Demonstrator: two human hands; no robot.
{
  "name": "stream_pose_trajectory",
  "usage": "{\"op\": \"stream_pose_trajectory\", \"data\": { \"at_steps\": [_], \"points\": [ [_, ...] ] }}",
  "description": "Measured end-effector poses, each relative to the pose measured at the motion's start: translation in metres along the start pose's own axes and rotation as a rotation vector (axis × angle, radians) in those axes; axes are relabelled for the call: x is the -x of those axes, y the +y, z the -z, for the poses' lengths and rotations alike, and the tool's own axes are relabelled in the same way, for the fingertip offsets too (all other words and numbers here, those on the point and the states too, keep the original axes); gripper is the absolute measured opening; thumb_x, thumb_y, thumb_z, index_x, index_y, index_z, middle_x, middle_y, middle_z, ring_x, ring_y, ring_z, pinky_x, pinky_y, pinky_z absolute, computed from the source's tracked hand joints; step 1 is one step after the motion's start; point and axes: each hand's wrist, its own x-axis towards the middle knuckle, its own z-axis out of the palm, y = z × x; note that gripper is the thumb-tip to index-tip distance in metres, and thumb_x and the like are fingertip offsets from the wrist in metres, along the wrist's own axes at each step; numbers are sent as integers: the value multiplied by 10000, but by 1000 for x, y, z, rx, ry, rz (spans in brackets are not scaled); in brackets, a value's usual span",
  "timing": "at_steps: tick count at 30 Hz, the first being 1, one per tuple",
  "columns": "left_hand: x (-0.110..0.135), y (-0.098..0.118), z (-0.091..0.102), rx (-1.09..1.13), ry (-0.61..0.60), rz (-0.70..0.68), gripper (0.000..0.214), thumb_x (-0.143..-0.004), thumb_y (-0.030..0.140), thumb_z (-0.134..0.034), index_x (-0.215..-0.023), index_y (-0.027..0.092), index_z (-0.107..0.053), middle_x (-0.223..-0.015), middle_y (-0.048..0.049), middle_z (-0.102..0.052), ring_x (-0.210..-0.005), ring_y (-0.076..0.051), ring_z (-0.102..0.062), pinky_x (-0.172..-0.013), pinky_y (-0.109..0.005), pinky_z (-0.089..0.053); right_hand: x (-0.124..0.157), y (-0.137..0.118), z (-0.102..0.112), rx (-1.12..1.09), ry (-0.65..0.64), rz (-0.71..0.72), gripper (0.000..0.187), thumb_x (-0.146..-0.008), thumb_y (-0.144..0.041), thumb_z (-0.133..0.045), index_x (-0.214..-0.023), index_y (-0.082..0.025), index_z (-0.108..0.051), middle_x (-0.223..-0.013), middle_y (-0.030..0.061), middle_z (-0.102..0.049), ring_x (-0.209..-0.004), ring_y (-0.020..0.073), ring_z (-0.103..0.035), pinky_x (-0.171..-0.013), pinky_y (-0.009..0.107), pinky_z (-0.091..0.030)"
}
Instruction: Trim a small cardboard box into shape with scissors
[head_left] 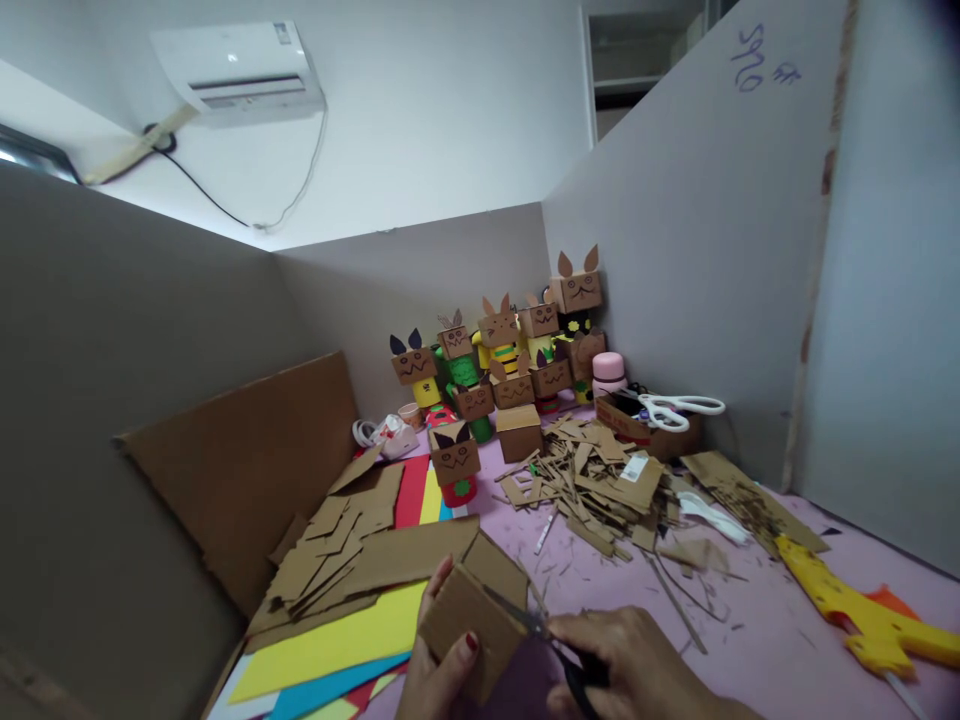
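Note:
My left hand (442, 660) grips a small open cardboard box (471, 620), thumb on its near face and fingers behind its left side. In my right hand (622, 655) is a pair of black-handled scissors (574, 668), with the fingers wrapped round the handles. The scissor blades lie against the box's upper right edge; whether they cut into the card I cannot tell. Just left of the box, flat cardboard pieces (405, 555) lie over sheets of yellow paper (337, 640) and blue paper (330, 690).
Several cardboard animal figures (499, 330) stand at the back. A heap of cardboard scraps (592, 480) covers the middle right. A yellow glue gun (862, 620) lies at the right. White scissors (679, 408) rest on a box (637, 425) beside a pink bottle (608, 370). Grey partitions (697, 250) enclose the table.

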Motion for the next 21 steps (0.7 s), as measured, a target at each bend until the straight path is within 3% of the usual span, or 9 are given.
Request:
{"op": "stream_pose_trajectory", "data": {
  "at_steps": [3, 7, 11, 14, 18, 21],
  "points": [
    [1, 2, -2, 15, 29, -4, 794, -534, 440, -803, -1244, 234, -516, -1005, -112, -714, -1082, -358, -580, -917, -448, -445, -1, -3, 3, -65, -8, -17, 379, -719, -551, -605, -778, -184, -679, -583, -15, -552, -539, 126, -440, -499, 217, -296],
    [1, 5, -4, 24, 35, -36, 783, -550, 417, -798, -1254, 242, -502, -1005, -104, -714, -1120, -346, -558, -929, -437, -443, -1, -4, 6, 70, -2, 32, 472, -669, -613, -612, -882, -201, -699, -705, 47, -633, -617, 184, -526, -562, 254, -337],
    [2, 4, -4, 34, 51, -29, 778, -537, 424, -803, -1236, 227, -525, -998, -115, -714, -1054, -359, -598, -911, -457, -456, 1, -4, 7, 175, -28, 19, 432, -698, -574, -618, -921, -213, -701, -706, 69, -661, -627, 208, -566, -555, 259, -328],
    [2, 3, -5, 42, 46, -32, 787, -532, 428, -806, -1240, 230, -523, -983, -110, -718, -1053, -353, -598, -910, -448, -455, 2, -3, 7, 162, -14, 17, 306, -720, -489, -638, -821, -205, -694, -656, 36, -627, -592, 174, -541, -540, 245, -298],
    [2, 4, -7, 25, 15, -48, 821, -517, 465, -805, -1247, 230, -513, -1001, -108, -711, -1081, -345, -576, -913, -425, -449, 2, 0, 2, -55, -23, -9, 311, -688, -480, -679, -626, -181, -620, -516, -59, -400, -501, 95, -366, -480, 221, -223],
    [3, 7, -10, -8, -25, -63, 865, -502, 471, -805, -1266, 226, -482, -1061, -119, -686, -1086, -359, -566, -924, -441, -438, 0, 1, -3, -360, -29, -110, 404, -646, -558, -701, -702, -167, -615, -501, -83, -311, -486, 85, -284, -446, 213, -199]
  ]
}}
